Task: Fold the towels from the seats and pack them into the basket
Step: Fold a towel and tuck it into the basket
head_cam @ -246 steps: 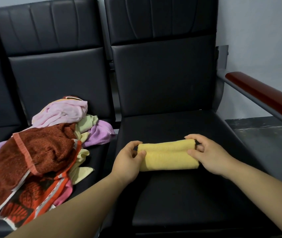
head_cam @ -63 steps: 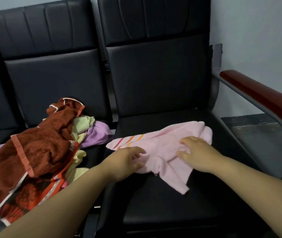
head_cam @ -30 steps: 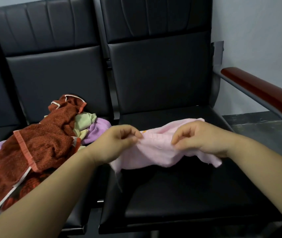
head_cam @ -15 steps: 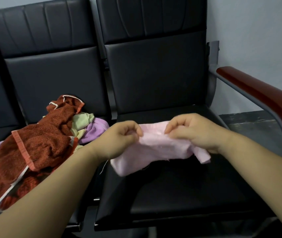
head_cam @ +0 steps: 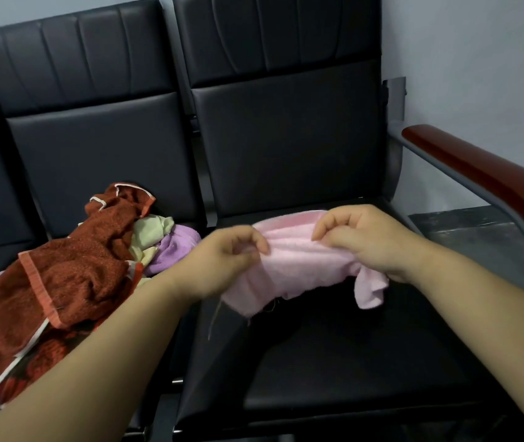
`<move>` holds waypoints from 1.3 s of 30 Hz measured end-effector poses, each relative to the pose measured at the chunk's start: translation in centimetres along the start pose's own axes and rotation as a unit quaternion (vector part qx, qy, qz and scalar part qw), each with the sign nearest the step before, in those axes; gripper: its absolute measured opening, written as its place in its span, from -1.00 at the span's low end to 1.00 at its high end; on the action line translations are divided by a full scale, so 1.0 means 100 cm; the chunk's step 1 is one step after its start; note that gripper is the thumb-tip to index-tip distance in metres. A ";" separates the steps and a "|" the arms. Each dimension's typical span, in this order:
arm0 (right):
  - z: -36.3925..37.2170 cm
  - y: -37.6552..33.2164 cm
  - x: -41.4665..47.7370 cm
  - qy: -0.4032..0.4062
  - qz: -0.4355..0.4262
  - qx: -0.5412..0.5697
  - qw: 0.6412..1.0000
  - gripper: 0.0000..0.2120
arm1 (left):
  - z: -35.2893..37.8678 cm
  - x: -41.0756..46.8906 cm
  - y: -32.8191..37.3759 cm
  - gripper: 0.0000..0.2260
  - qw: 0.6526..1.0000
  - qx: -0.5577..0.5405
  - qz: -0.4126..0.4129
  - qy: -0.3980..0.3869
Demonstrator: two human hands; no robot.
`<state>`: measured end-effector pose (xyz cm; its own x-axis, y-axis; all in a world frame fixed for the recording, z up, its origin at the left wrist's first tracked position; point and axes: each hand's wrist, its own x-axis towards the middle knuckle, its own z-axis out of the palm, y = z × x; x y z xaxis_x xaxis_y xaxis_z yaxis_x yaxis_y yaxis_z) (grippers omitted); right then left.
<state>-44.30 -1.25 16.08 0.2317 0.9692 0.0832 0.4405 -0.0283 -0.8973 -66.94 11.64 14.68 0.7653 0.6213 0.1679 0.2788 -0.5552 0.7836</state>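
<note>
Head view: the pink towel (head_cam: 299, 260) is held up over the black seat (head_cam: 350, 362), and one corner hangs down on the right. The left hand (head_cam: 228, 256) pinches the towel's top edge, its grip closed on the cloth. The right hand (head_cam: 365, 240) pinches the same edge further right, its grip closed on the cloth too. Left of the black seat, on the next seat, a red-brown towel (head_cam: 62, 272), a yellow-green towel (head_cam: 152, 231) and a purple towel (head_cam: 174, 250) lie in a heap. Right of the black seat is a dark red armrest (head_cam: 483, 183).
</note>
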 end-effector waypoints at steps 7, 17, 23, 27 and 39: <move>-0.004 0.014 0.005 -0.158 0.017 -0.236 0.959 -0.74 | 0.001 0.001 0.018 -0.80 0.989 -0.134 0.019 0.061; 0.001 -0.001 0.010 -0.011 -0.020 0.014 1.000 -0.80 | -0.011 0.007 0.001 -0.83 0.999 -0.014 -0.014 0.027; 0.003 0.010 0.011 -0.175 0.020 -0.243 0.954 -0.74 | -0.003 0.008 0.009 -0.76 0.992 -0.049 0.001 0.119; -0.003 0.010 0.020 0.001 0.040 -0.119 0.992 -0.61 | -0.009 0.003 0.013 -0.90 0.997 -0.035 0.026 -0.067; 0.001 0.011 0.014 -0.187 0.022 -0.254 0.949 -0.77 | -0.013 0.001 0.011 -0.83 0.983 -0.150 -0.040 0.094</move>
<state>-43.62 0.07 15.17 -0.0220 0.9805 -0.1952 0.8211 -0.0937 -0.5630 -67.29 11.81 16.33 0.6193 0.7630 0.1850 0.1278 -0.3305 0.9351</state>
